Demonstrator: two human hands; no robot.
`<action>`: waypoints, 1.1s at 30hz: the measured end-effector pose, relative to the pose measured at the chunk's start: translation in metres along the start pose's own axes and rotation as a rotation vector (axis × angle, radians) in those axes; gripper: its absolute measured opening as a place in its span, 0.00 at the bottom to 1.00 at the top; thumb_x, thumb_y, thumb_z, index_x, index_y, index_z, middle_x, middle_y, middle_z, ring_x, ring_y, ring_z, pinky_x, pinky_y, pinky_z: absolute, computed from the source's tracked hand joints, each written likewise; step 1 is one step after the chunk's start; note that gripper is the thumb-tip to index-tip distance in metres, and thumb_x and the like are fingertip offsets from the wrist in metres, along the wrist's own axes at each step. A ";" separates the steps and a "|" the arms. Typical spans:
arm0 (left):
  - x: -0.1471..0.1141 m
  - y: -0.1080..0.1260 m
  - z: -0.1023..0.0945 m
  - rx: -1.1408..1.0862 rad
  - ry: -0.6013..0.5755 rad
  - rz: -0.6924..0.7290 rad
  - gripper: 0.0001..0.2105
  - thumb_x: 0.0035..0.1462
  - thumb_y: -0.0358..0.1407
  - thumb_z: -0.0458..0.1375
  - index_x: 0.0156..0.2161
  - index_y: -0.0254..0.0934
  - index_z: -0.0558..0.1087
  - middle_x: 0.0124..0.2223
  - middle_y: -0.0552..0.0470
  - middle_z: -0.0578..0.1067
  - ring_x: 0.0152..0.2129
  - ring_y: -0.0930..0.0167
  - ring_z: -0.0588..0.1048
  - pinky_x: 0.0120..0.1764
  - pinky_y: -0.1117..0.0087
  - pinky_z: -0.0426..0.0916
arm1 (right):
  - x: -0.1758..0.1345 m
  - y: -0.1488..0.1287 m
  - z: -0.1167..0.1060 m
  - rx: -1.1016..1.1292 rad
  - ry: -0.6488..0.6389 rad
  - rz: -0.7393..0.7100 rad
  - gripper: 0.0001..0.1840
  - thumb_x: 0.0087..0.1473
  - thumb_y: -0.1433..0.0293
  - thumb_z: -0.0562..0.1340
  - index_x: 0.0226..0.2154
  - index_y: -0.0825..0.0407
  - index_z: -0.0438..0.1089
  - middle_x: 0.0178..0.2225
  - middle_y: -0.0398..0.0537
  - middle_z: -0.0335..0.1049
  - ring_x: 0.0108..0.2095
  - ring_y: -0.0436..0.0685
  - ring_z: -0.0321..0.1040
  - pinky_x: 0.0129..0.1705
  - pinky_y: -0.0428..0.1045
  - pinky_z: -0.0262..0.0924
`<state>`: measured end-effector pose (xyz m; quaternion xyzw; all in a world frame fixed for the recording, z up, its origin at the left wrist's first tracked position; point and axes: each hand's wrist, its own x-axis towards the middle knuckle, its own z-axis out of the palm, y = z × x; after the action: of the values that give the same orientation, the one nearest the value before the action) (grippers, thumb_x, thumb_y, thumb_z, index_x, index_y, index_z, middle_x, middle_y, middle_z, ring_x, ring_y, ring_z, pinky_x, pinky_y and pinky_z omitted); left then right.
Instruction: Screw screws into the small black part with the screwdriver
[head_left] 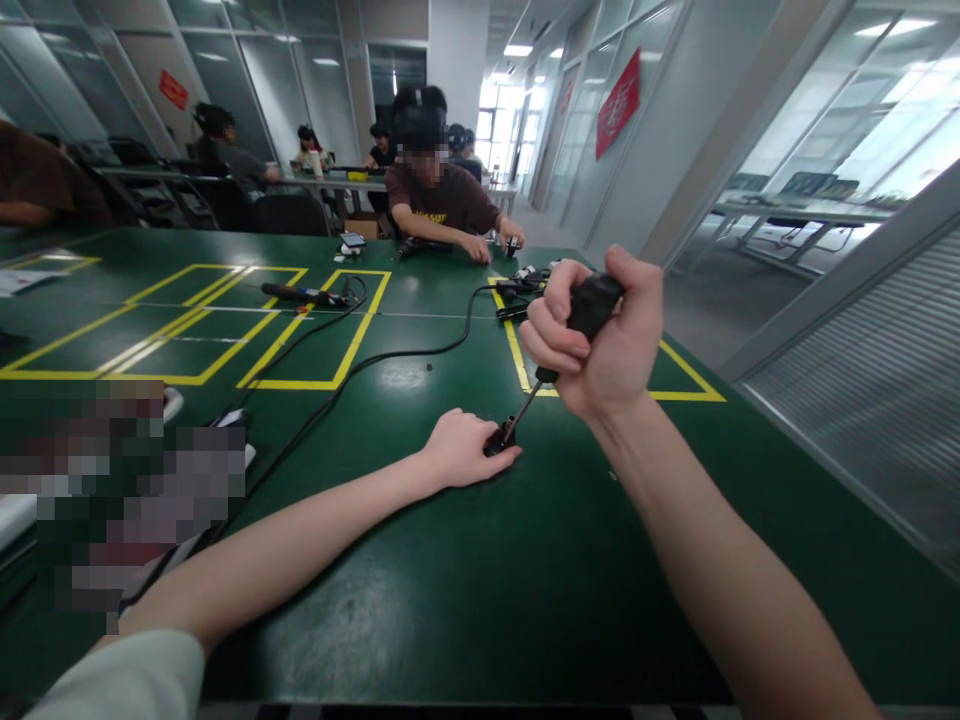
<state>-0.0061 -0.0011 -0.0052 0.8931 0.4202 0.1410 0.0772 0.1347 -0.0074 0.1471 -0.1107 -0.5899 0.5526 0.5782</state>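
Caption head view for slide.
Right hand holds a screwdriver to a black part in the left hand on a green table.

The screwdriver has a fat black handle and a thin gray rod. It leans, with its handle up high, right of the middle of the frame, and its rod pointing down and left. Its tip is at the black part, just below the middle. That part is small and shiny, and some of it is hidden.
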 end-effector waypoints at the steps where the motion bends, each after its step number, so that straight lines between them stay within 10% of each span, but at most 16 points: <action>1: 0.000 0.000 0.000 -0.001 0.006 0.001 0.24 0.67 0.53 0.56 0.27 0.36 0.75 0.28 0.45 0.81 0.29 0.60 0.82 0.38 0.62 0.67 | 0.001 0.001 -0.001 -0.002 0.011 0.011 0.34 0.58 0.38 0.60 0.19 0.48 0.60 0.11 0.30 0.40 0.11 0.43 0.32 0.12 0.42 0.32; 11: -0.001 -0.001 0.001 0.041 -0.017 -0.006 0.24 0.67 0.54 0.55 0.28 0.36 0.76 0.29 0.46 0.82 0.29 0.62 0.81 0.38 0.64 0.67 | -0.005 0.007 0.000 0.063 0.118 -0.096 0.22 0.59 0.54 0.66 0.22 0.48 0.62 0.12 0.30 0.44 0.12 0.44 0.32 0.13 0.42 0.32; 27: -0.001 -0.003 0.000 0.040 -0.016 -0.021 0.25 0.65 0.55 0.56 0.27 0.37 0.73 0.26 0.48 0.78 0.27 0.63 0.79 0.37 0.64 0.66 | 0.012 0.020 0.000 0.155 0.062 -0.044 0.23 0.58 0.55 0.68 0.27 0.47 0.56 0.19 0.31 0.59 0.11 0.41 0.42 0.13 0.42 0.31; 33: -0.001 -0.004 0.001 0.062 -0.030 -0.029 0.25 0.66 0.55 0.56 0.26 0.37 0.73 0.25 0.47 0.78 0.27 0.62 0.79 0.37 0.63 0.66 | 0.018 0.030 0.013 0.057 0.152 -0.103 0.26 0.60 0.45 0.63 0.24 0.47 0.63 0.14 0.33 0.55 0.11 0.45 0.49 0.13 0.43 0.45</action>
<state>-0.0099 0.0008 -0.0071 0.8909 0.4360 0.1136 0.0578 0.1040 0.0103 0.1375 -0.1051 -0.5333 0.5287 0.6519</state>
